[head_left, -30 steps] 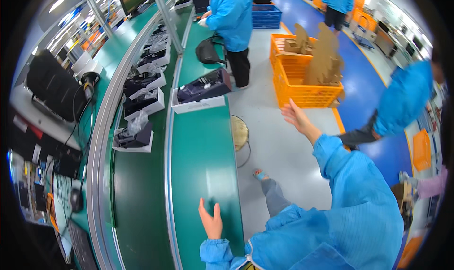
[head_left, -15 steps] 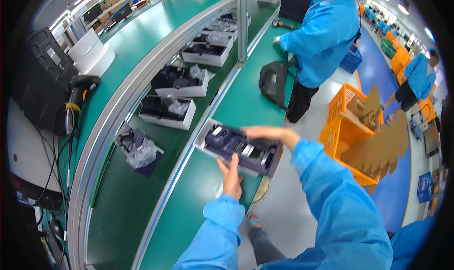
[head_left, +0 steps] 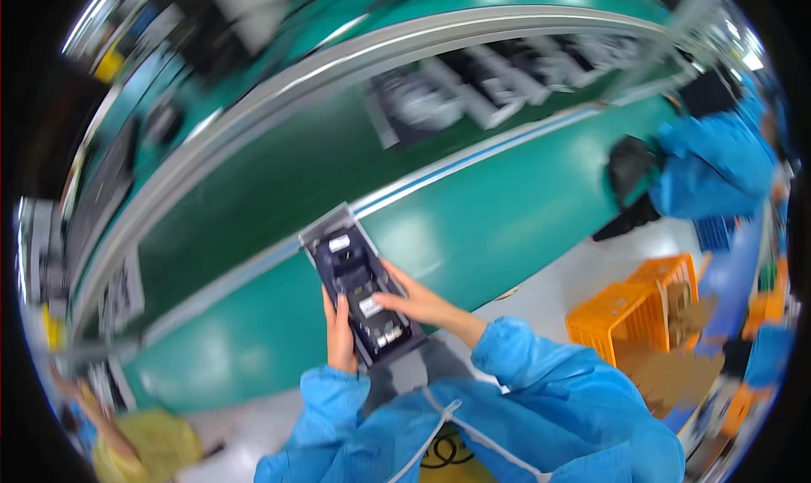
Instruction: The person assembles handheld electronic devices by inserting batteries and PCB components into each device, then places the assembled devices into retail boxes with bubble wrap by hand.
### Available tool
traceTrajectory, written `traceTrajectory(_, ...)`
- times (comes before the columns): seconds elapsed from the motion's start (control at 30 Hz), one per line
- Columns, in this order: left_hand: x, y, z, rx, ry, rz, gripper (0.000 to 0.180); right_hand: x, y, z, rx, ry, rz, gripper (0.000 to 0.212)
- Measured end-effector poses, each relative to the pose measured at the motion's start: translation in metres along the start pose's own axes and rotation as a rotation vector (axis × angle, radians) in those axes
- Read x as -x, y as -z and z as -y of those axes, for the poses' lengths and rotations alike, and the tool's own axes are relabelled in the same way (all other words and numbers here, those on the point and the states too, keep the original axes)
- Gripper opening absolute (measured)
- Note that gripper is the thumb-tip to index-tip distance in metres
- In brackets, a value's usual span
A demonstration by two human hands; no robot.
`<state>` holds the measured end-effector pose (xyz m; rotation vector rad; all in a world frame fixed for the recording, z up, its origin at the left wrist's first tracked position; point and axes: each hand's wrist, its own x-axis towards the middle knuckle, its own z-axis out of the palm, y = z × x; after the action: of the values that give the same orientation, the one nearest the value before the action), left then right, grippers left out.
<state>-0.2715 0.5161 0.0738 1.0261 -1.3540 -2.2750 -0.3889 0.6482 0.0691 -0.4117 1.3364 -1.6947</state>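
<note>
My left hand (head_left: 341, 344) and right hand (head_left: 420, 302) grip opposite long sides of an open, shallow white-rimmed carton (head_left: 324, 223), held between them. Status: black moulded parts (head_left: 353, 276) seated, top uncovered; completeness of contents cannot be told, nor whether the smooth green worktop (head_left: 473, 225) bears the carton. Ahead of both hands, a pale metal rail (head_left: 473, 159) borders the dark green belt (head_left: 253, 191); blurred open boxes (head_left: 416, 104) stand ahead-right. Orange plastic crates (head_left: 604, 310) stand to the right.
</note>
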Motion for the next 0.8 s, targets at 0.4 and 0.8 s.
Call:
traceTrajectory(0.4, -0.017, 0.206, -0.061, 0.104, -0.154, -0.236, 0.053, -0.120, -0.194, -0.073, 0.170, -0.150, 0.217, 0.076)
traceTrajectory(0.8, -0.030, 0.279, -0.062, -0.111, -0.241, -0.492, 0.056, -0.197, -0.215, -0.023, 0.928, 0.365, 0.006, 0.051)
